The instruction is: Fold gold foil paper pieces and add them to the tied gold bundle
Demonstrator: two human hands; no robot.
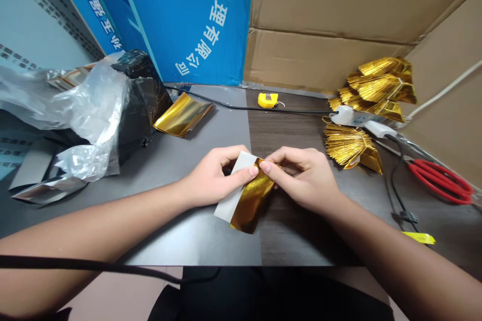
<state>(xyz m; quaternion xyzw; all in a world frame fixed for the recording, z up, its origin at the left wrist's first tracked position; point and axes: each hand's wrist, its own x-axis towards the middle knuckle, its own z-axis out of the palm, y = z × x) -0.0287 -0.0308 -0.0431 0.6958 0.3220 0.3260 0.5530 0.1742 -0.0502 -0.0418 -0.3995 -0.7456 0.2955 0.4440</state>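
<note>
Between my two hands, above the table's middle, is a sheet of gold foil paper (254, 203) with a white strip along its left side. My left hand (224, 175) pinches its upper edge, thumb lying on top near the border of white and gold. With thumb and fingers, my right hand (301, 173) grips the upper right corner; its fingertips behind the sheet are partly hidden. A stack of gold foil paper (184, 114) lies farther back on the left. On the right are several pleated gold foil fans (352, 146), tied at the middle.
A yellow tape measure (267, 100) sits by the back wall near a black cable (241, 108). At right are a white power strip (350, 116), red-handled scissors (440, 180) and a yellow tag (419, 237). Crumpled clear plastic (98, 100) and a black bag (145, 95) fill the left.
</note>
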